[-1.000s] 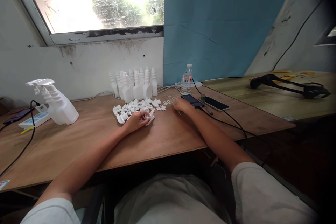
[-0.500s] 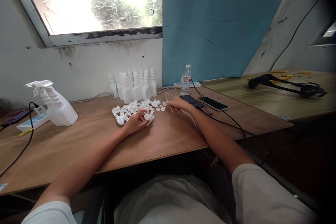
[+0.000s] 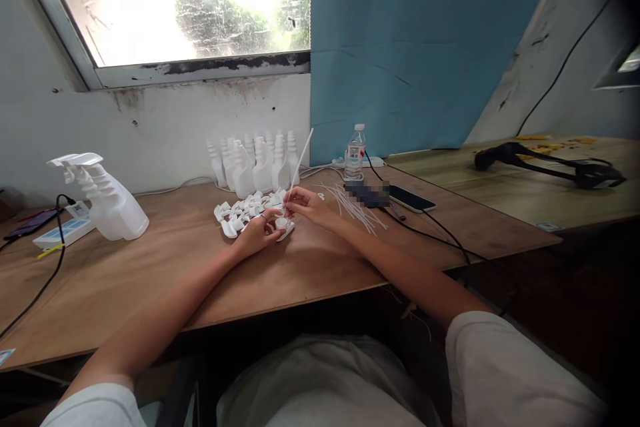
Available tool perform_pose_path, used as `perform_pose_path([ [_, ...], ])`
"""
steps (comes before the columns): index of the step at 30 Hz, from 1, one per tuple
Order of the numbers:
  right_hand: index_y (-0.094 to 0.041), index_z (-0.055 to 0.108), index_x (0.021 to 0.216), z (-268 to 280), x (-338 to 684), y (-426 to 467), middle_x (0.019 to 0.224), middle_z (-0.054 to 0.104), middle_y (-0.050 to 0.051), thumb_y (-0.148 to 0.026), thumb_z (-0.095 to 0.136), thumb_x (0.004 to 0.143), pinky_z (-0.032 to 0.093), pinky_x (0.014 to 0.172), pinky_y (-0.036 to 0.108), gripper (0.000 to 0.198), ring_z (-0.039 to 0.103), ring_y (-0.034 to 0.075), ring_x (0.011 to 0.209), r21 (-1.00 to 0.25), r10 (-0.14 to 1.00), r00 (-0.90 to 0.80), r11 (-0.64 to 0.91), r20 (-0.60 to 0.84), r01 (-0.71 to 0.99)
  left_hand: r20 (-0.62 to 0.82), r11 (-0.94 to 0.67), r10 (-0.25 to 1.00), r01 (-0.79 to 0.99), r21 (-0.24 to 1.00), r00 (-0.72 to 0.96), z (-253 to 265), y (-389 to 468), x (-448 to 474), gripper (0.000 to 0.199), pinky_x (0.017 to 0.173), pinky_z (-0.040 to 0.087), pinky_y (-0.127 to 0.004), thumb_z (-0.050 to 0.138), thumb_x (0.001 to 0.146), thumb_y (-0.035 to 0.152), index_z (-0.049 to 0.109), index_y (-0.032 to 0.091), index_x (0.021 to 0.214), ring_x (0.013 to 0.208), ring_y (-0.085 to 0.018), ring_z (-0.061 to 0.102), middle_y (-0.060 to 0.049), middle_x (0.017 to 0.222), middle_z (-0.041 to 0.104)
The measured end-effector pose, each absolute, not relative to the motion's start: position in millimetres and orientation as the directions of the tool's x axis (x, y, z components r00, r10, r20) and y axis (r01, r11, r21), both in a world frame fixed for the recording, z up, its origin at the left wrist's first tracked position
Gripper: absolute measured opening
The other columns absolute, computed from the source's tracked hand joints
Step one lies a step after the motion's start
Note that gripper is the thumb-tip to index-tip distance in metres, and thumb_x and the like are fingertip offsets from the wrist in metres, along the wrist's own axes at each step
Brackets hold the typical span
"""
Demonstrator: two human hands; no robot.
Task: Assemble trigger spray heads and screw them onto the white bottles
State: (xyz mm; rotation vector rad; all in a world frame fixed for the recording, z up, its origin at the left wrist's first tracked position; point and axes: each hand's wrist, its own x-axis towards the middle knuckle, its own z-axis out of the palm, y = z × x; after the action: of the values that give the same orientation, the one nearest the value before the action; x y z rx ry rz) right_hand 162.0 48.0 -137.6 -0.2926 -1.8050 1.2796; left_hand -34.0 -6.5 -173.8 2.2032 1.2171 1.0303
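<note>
My left hand [image 3: 260,232] is closed around a white spray-bottle trigger head [image 3: 286,232], its round collar facing up, low over the table. Pinched in my right hand [image 3: 305,205] is a thin white plastic tube [image 3: 303,159] that slants up to the right. Its lower end is at the collar; whether it is inside I cannot tell. Behind my left hand lies a pile of white trigger heads [image 3: 240,210]. More loose white tubes [image 3: 355,208] lie to the right of my right hand. Small white rings [image 3: 321,197] show partly behind that hand.
White bottles [image 3: 263,170] stand by the wall, and finished-looking spray bottles [image 3: 113,207] stand at left. A water bottle [image 3: 355,155], a phone [image 3: 411,198] and black cables [image 3: 443,240] are at right. The table's front edge [image 3: 300,301] runs near my body.
My right hand has moved left from the tubes to the trigger head, bringing one tube upright with it. My left hand has stayed in place, holding the trigger head.
</note>
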Motion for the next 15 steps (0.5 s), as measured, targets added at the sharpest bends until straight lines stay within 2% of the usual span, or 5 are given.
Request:
perform_pose_path([
  [9,-0.019,0.052,0.085,-139.9,158.2,40.8,0.072,0.058,-0.002,-0.036,0.068,0.081,0.047,0.063,0.025,0.023,0.057,0.010,0.064,-0.821,0.557,-0.625,0.504,0.546,-0.268,0.404,-0.534,0.845,0.531,0.658,0.349,-172.5,-7.3,-33.6,0.046,0.059,0.047,-0.023,0.062,0.082,0.039,0.047,0.021,0.121,0.058,-0.011,0.060,0.000,0.084,0.067],
  [15,-0.020,0.051,0.086,-142.7,157.2,43.4,0.071,0.057,-0.003,-0.035,0.064,0.083,0.047,0.062,0.025,0.020,0.057,0.011,0.065,-0.815,0.567,-0.609,0.518,0.555,-0.260,0.411,-0.544,0.839,0.526,0.653,0.357,-171.4,-8.5,-32.5,0.045,0.057,0.045,-0.023,0.061,0.081,0.039,0.047,0.021,0.119,0.057,-0.011,0.059,0.000,0.084,0.067],
])
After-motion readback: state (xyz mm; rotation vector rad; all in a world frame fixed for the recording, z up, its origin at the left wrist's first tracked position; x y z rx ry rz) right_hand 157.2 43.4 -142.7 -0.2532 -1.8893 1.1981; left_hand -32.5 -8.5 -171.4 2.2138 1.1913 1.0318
